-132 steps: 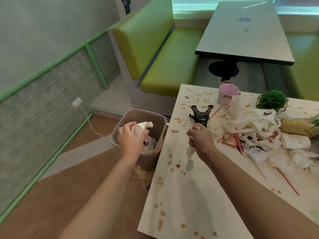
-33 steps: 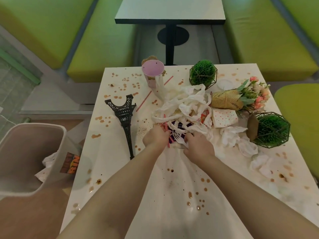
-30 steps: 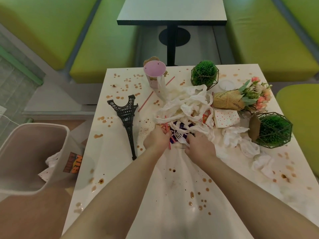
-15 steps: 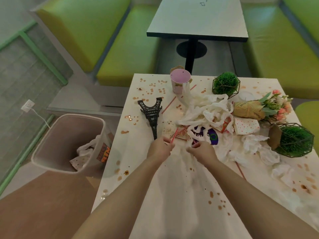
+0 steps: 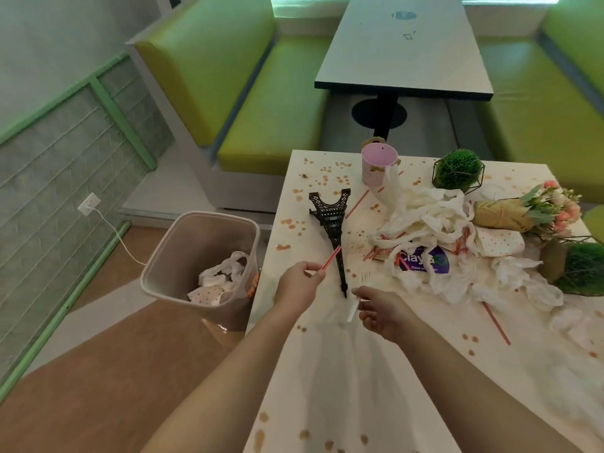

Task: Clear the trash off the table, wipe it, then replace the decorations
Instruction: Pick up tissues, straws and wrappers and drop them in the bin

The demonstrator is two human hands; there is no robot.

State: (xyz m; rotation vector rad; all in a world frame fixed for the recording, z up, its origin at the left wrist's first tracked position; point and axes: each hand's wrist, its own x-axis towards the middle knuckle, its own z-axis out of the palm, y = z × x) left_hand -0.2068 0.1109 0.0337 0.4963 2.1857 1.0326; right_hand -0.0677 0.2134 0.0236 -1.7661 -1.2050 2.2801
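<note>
Head view, centre of the frame: my left hand [image 5: 299,284] pinches a thin red drinking straw [image 5: 330,258] over the stained white table [image 5: 327,371], and my right hand [image 5: 380,313] grasps a small white plastic utensil [image 5: 353,307] just beside it. Between them lies a black metal Eiffel Tower model [image 5: 333,230] on its side. A heap of crumpled white napkins and wrappers [image 5: 434,237] fills the right, and the beige plastic trash bin [image 5: 183,256] stands left of the table, partly filled.

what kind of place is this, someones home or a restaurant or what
Most likely a casual restaurant or cafe, not a home. Green booth benches flank a second dining table behind this one, and the near table is strewn with a takeaway-style pink paper cup, red straws and napkins.
</note>
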